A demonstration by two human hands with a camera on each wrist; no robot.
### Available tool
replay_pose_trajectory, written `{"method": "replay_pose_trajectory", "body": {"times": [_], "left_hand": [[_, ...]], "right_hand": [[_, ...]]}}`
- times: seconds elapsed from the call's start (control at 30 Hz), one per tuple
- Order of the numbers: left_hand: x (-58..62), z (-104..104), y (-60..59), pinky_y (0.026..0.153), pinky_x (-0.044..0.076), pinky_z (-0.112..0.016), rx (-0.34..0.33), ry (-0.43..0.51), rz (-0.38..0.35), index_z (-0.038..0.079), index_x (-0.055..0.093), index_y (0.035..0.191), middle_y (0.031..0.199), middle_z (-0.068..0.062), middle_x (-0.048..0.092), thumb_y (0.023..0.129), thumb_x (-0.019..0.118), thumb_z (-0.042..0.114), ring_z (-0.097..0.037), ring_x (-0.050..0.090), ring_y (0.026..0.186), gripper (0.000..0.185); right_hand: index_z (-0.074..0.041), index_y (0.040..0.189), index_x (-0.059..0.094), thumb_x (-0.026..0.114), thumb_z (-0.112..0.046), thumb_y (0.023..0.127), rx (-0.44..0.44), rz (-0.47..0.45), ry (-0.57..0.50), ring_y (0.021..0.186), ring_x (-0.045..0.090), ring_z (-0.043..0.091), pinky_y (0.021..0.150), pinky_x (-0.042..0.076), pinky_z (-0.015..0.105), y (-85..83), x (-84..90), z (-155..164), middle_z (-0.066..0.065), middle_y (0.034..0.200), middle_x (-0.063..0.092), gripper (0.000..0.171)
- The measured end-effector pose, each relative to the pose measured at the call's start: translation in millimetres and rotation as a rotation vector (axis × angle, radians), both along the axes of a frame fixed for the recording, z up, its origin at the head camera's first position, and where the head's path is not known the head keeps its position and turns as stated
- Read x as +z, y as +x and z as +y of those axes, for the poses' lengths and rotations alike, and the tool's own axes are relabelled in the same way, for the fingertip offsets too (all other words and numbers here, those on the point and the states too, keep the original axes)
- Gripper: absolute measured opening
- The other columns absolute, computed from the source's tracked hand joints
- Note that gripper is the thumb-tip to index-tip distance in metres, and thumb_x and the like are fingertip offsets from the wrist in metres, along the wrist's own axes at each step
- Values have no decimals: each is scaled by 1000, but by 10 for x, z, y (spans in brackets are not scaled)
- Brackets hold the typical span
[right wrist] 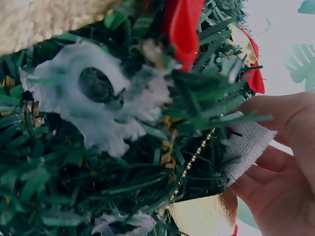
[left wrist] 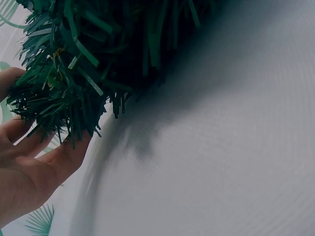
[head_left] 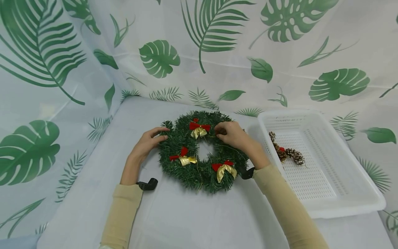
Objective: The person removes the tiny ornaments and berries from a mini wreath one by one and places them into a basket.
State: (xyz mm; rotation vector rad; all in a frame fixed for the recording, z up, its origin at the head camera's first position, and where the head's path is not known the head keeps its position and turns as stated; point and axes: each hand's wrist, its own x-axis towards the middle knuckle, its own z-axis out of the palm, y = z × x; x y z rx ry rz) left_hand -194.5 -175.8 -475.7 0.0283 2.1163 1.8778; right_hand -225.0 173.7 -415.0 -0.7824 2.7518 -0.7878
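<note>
Hands work on opposite sides of the wreath (head_left: 200,152), which lies flat on the desk (head_left: 186,214) between them. Left hand (head_left: 147,141) has its fingers curled onto the outer left edge of the wreath, holding the needles; in the left wrist view the fingers (left wrist: 59,157) sit under the branch tips. Right hand (head_left: 231,135) is on the upper right of the ring, fingers bent and pinching into the greenery; the right wrist view shows a small white pad (right wrist: 246,145) held at its fingertips against the needles, beside a thin bead string (right wrist: 194,157).

Biggest risk, as I judge it: the wreath slides or lifts off the desk if the right hand pulls harder than the left hand braces, since the left hand only has a light hold on loose needle tips. Next, the bows (head_left: 199,129) just left of the right hand could be knocked askew or torn loose by its knuckles. Smaller still, the bead string could snag on a finger and drag out of the branches. Needle tips may also shed under the pinch.

Well to the right of the right hand stands a white tray (head_left: 342,180) with pine cones (head_left: 290,154) in it.
</note>
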Motion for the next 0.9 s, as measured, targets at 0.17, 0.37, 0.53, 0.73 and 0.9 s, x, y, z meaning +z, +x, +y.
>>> {"method": "replay_pose_trajectory", "body": {"times": [0.17, 0.37, 0.53, 0.73, 0.9], "left_hand": [[-9, -5, 5, 110, 40, -55, -1, 1, -1, 15, 59, 145, 167, -7, 31, 102, 65, 26, -36, 46, 140, 45], [-12, -1, 4, 113, 38, -57, 3, 4, -4, 16, 60, 143, 167, -5, 31, 102, 66, 25, -36, 45, 141, 43], [-12, 3, -2, 114, 37, -57, 4, 4, -8, 17, 60, 143, 167, -5, 32, 102, 66, 26, -35, 45, 141, 42], [-13, -4, -2, 113, 37, -58, -1, 5, 0, 16, 59, 144, 167, -6, 32, 102, 65, 26, -36, 45, 141, 43], [-19, -9, -7, 112, 39, -56, -1, 8, -4, 15, 59, 144, 166, -7, 32, 102, 65, 26, -36, 46, 140, 44]], "right_hand": [[6, 122, 69, 68, -2, 97, 5, 25, 32, 100, 71, 34, 87, 59, 44, -8, -33, -34, 22, 112, 73, 27], [7, 124, 68, 68, -2, 97, 8, 47, 71, 101, 71, 35, 87, 59, 44, 2, -36, -67, 24, 115, 71, 28], [7, 124, 68, 68, -1, 97, 5, 62, 77, 100, 71, 35, 87, 59, 44, 0, -39, -77, 24, 114, 71, 28], [7, 122, 69, 68, 0, 96, 1, 81, 79, 97, 71, 33, 85, 59, 44, -9, -66, -84, 23, 111, 72, 27], [7, 120, 70, 68, 1, 95, 0, 104, 83, 95, 71, 32, 83, 59, 43, -20, -98, -85, 22, 110, 73, 26]]}}
